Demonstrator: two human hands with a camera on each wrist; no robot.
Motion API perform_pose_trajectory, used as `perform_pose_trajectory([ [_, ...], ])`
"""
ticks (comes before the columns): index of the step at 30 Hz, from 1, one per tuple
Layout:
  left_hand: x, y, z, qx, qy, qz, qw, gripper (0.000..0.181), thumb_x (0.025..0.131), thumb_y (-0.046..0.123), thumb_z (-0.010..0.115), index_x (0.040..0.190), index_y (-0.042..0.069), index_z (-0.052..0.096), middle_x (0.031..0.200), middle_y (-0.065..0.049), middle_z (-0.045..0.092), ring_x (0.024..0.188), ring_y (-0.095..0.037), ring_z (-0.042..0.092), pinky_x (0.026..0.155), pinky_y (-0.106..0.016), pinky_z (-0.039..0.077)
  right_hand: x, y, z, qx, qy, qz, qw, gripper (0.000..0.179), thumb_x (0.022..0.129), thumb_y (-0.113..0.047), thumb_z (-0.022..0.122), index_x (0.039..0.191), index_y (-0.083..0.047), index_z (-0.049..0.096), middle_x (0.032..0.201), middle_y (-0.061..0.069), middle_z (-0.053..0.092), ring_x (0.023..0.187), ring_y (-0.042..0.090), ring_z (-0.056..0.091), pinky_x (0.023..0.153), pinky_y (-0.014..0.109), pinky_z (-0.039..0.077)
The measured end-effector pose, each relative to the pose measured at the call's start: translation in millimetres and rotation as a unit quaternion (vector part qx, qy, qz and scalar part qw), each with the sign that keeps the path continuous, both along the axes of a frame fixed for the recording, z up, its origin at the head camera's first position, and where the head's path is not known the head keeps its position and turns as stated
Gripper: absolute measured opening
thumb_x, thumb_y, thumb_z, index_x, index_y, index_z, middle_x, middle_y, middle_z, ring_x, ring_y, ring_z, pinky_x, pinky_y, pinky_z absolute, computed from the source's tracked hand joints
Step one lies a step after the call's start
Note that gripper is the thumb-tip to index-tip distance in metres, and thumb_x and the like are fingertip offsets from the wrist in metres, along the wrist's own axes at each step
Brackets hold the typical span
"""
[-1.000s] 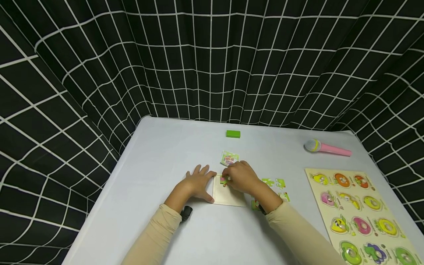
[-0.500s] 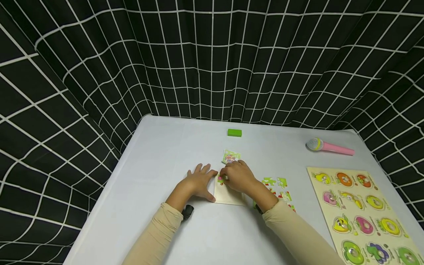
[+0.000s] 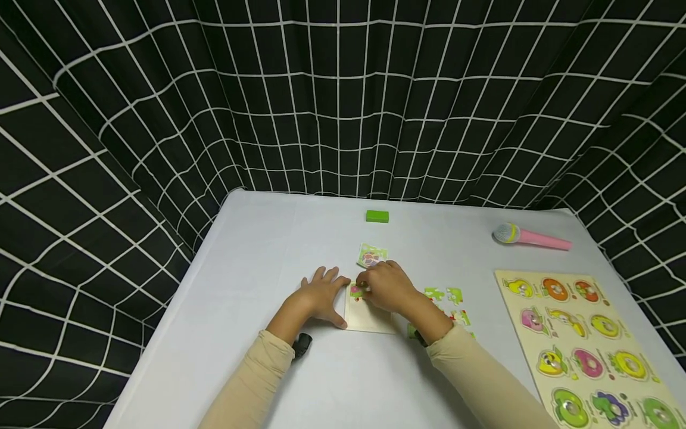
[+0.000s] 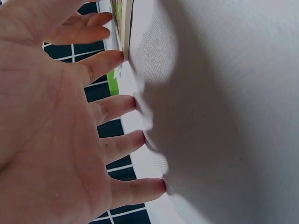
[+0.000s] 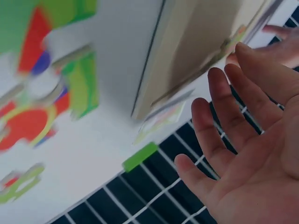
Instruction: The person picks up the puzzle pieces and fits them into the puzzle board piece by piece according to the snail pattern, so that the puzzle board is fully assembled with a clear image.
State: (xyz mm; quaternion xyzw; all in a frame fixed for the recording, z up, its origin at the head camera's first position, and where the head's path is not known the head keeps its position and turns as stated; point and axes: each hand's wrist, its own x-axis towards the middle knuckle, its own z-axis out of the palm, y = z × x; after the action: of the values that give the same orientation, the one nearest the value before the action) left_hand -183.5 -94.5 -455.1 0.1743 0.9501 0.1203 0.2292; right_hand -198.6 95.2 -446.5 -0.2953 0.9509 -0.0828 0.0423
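A small square wooden puzzle tray [image 3: 370, 319] lies in front of me. My left hand [image 3: 319, 299] is spread on the cloth at its left side, with thumb and index finger touching that edge. In the left wrist view the other fingertips [image 4: 138, 138] rest on the cloth. My right hand [image 3: 388, 286] reaches over the tray and pinches a green, pink and red jigsaw piece [image 3: 356, 292] at its upper left corner. The right wrist view shows the piece [image 5: 229, 44] low in the tray by the thumb, the rest of my fingers loosely bent.
Several loose jigsaw pieces [image 3: 454, 295] lie right of the tray, partly hidden by my right forearm. Beyond the tray is a small picture card [image 3: 371, 255], then a green block [image 3: 377, 216]. A pink toy microphone [image 3: 538, 239] and a fruit peg board [image 3: 563, 330] are at right.
My right hand has shifted slightly left with the jigsaw piece, which now sits closer to the tray's left edge. My left hand has stayed in place.
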Motion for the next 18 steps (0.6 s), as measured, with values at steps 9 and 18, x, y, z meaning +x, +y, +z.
perform_pose_trajectory([
  [9, 0.6, 5.2, -0.5, 0.003, 0.006, -0.001, 1.0000, 0.098, 0.065, 0.048, 0.086, 0.147, 0.024, 0.039, 0.161, -0.008, 0.021, 0.148, -0.037, 0.012, 0.109, -0.068, 0.022, 0.5, 60.1, 2.9, 0.020, 0.012, -0.055, 0.9982, 0.029, 0.080, -0.019, 0.078, 0.108, -0.012, 0.074, 0.100, 0.002, 0.073, 0.101, 0.027, 0.064, 0.101, 0.056, 0.041],
  [18, 1.0, 0.9, 3.0, 0.010, 0.004, 0.001, 0.9999, 0.097, 0.066, 0.047, 0.087, 0.147, 0.024, 0.040, 0.161, -0.009, 0.021, 0.147, -0.038, 0.013, 0.109, -0.069, 0.022, 7.9, 115.9, 2.7, 0.021, -0.010, -0.108, 0.9939, 0.027, 0.080, -0.013, 0.076, 0.107, -0.012, 0.073, 0.109, 0.006, 0.071, 0.106, 0.032, 0.060, 0.101, 0.059, 0.037],
])
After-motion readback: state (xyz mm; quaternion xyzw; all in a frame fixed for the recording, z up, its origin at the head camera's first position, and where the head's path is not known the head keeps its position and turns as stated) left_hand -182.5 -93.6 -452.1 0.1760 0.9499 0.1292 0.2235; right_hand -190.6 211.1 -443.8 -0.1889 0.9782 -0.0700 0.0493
